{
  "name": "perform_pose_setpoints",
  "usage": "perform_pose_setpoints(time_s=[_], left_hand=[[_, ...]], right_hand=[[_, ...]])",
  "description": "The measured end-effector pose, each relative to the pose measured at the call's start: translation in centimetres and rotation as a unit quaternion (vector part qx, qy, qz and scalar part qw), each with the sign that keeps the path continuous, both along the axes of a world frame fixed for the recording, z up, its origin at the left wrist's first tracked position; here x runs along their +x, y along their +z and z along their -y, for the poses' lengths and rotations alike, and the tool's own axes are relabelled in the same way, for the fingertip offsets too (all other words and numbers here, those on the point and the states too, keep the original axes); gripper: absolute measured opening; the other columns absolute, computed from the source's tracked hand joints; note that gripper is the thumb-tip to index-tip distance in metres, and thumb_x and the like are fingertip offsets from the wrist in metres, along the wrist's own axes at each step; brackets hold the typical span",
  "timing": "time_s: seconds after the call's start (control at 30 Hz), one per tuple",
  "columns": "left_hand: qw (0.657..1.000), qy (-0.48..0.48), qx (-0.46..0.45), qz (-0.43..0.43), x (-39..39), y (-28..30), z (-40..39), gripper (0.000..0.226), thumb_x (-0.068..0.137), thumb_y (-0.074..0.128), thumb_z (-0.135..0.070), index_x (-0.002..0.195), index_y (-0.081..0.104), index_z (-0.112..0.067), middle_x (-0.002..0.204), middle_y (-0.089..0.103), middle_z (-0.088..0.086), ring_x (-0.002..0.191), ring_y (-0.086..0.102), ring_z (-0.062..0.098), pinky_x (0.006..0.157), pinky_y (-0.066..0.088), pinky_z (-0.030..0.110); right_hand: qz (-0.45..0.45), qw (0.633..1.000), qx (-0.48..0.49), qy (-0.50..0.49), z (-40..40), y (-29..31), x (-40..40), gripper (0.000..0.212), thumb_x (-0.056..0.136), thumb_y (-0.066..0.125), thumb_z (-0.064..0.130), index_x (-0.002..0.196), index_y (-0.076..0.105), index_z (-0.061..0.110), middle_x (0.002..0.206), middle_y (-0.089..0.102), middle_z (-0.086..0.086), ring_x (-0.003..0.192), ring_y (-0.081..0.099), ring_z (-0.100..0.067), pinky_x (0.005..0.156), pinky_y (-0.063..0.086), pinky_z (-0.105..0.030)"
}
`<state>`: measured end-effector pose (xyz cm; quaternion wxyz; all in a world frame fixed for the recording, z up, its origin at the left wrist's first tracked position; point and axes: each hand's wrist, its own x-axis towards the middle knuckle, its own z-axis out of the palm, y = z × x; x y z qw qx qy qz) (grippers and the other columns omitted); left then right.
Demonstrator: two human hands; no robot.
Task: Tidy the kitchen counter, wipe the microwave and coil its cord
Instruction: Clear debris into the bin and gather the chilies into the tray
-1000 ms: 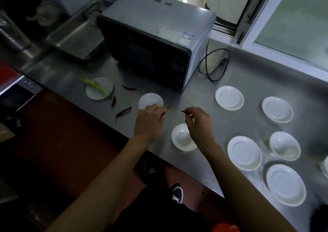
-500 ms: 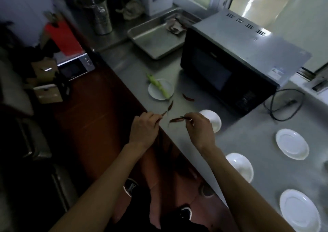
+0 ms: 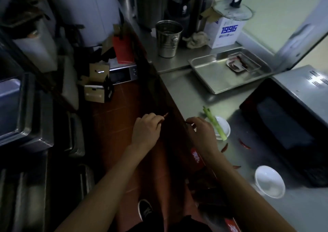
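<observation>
Between left hand (image 3: 145, 129) fingers, chili (image 3: 165, 115).

a working kitchen: steel counter (image 3: 186, 88), metal tray (image 3: 229, 75), microwave (image 3: 292, 111), steel pail (image 3: 168, 38), white dishes.

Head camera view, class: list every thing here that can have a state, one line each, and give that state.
Left hand: off the counter edge, pinching a red chili piece.
Right hand: fingers curled, pinching something small and dark; unclear what.
Microwave: door closed.
Small plate: a green stalk lies across it.
White bowl: upright, empty.
Metal tray: holds a small packet.
Metal bucket: upright.
Loose chilies: lying on the counter.
</observation>
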<state>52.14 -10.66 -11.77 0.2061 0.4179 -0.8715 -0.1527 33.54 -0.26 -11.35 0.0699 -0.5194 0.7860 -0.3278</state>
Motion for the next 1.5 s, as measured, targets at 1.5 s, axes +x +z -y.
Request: perform_pose_setpoints(time_s=[1.5], left_hand=[[0.945,-0.323,0.049,0.027,-42.0,-3.0,26.5,0.019,0.086,0.068,-0.01,0.104,0.071,-0.015,0.094,0.066,0.005,0.08,0.062,0.027,0.073,0.055,0.047]], right_hand=[[0.04,0.951,0.004,-0.307,17.2,-3.7,-31.7,0.018,0.088,0.065,0.007,0.101,0.075,0.014,0.093,0.07,-0.005,0.084,0.065,-0.026,0.067,0.052,-0.037]])
